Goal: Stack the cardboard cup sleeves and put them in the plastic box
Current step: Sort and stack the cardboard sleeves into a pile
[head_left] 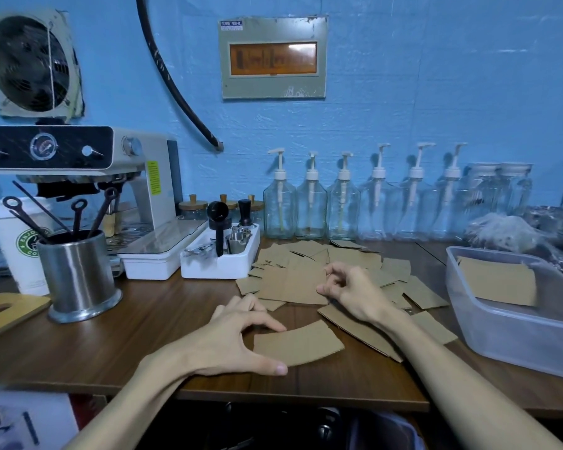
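Two bare forearms come up from the bottom edge of the view, one on each side, and each ends in a bare hand. The left hand (238, 336) and the right hand (351, 292) wear nothing: no gloves, rings, watch or bracelet show on the fingers or wrists. No sleeve cuff shows on either arm as far down as the frame reaches. The arms are slim, with long thin fingers, and the left thumbnail is short and plain

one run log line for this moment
left hand: touches near sleeve | right hand: over sleeve pile | box: some sleeves inside
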The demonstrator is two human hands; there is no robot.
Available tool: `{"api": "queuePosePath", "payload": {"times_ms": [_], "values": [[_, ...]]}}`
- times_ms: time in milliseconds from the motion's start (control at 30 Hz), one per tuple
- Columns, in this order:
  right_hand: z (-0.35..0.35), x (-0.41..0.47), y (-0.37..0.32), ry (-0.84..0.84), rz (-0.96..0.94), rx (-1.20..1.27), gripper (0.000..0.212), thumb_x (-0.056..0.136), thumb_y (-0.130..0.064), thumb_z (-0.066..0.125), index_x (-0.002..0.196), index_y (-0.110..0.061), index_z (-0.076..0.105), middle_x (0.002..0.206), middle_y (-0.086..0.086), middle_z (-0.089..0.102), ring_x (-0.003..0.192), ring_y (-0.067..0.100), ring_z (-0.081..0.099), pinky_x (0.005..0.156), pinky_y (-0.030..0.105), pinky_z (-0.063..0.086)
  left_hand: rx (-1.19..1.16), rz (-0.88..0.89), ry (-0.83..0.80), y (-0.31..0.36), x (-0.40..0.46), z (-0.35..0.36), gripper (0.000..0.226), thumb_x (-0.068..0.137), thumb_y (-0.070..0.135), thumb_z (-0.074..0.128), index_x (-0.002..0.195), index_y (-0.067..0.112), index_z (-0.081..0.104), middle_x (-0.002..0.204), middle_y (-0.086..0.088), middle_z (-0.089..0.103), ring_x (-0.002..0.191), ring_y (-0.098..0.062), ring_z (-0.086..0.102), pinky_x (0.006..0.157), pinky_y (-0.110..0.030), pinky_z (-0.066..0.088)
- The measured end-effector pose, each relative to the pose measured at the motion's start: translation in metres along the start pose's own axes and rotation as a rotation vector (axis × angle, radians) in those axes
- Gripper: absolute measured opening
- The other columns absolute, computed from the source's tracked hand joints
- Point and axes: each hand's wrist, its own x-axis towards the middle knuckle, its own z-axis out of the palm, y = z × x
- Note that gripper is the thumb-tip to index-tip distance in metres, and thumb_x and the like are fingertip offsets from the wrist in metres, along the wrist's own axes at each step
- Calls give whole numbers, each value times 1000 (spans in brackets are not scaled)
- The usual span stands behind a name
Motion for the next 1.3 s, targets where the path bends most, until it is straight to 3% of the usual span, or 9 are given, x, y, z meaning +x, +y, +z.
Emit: {"api": "queuePosePath", "payload": {"times_ms": [167, 333, 467, 533, 667, 767, 967, 1167, 1300], "values": [[0, 0, 1, -5, -3, 14, 18, 88, -18, 72, 95, -23, 57, 63, -3, 63, 68, 6, 59, 89, 28, 48, -182, -22, 18, -2, 8, -3, 55, 63, 51, 87, 108, 47, 55, 108, 15, 52, 105, -2, 48, 88, -22, 38], [-1, -2, -2, -12, 2, 18, 15, 91, -7, 66, 100, -16, 57, 68, 6, 65, 78, -3, 68, 85, 21, 47, -319, 35, 282, -11, 34, -1, 44, 75, 22, 84, 105, 35, 54, 97, 10, 62, 94, -27, 59, 90, -41, 48], [-1, -4, -3, -25, 15, 5, 19, 95, -5, 59, 113, -9, 57, 74, -1, 65, 65, -7, 60, 72, 7, 44, -214, -42, 424, -16, 54, -8, 42, 80, 30, 80, 110, 34, 51, 106, -7, 60, 89, -17, 53, 80, -29, 46], [-1, -5, -3, -31, 22, 4, 18, 96, -7, 58, 113, -8, 58, 74, -1, 65, 64, 0, 61, 70, 7, 44, -164, -61, 458, -16, 60, -9, 49, 82, 30, 79, 117, 34, 45, 105, 6, 51, 89, -10, 47, 74, -22, 40], [-3, -5, -4, -63, 8, 9, 16, 95, -1, 56, 109, -8, 58, 73, -3, 65, 63, -1, 60, 70, 9, 44, -157, -74, 439, -22, 66, -5, 64, 86, 37, 74, 139, 36, 39, 117, 11, 40, 107, -10, 46, 93, -28, 42], [-1, -6, -7, -90, -3, 20, 21, 95, 2, 54, 110, -11, 59, 74, -3, 66, 70, 3, 63, 75, 14, 46, -154, -43, 362, -28, 68, 1, 47, 90, 45, 65, 132, 44, 44, 131, 12, 51, 120, -10, 49, 103, -34, 40], [0, -8, -10, -98, -5, 43, 21, 93, -1, 56, 112, -7, 64, 86, 9, 72, 83, 7, 65, 88, 19, 49, -255, -72, 381, -35, 70, 3, 24, 87, 49, 65, 106, 43, 51, 82, 2, 66, 84, -14, 60, 83, -37, 51], [-20, -8, -11, 132, 16, 56, 16, 96, -19, 60, 109, -23, 69, 94, -13, 71, 88, -7, 62, 77, 10, 45, -369, -57, 451, -34, 69, -2, 18, 91, 28, 69, 100, 29, 54, 97, 5, 70, 90, -14, 66, 88, -44, 54], [-46, -2, -3, 140, 57, -168, 23, 96, -17, 60, 118, -19, 66, 111, -4, 61, 98, 4, 56, 91, 19, 45, -303, -97, 432, -38, 69, -1, 34, 80, 56, 66, 104, 40, 48, 97, -14, 69, 89, -26, 65, 86, -50, 53]]}}
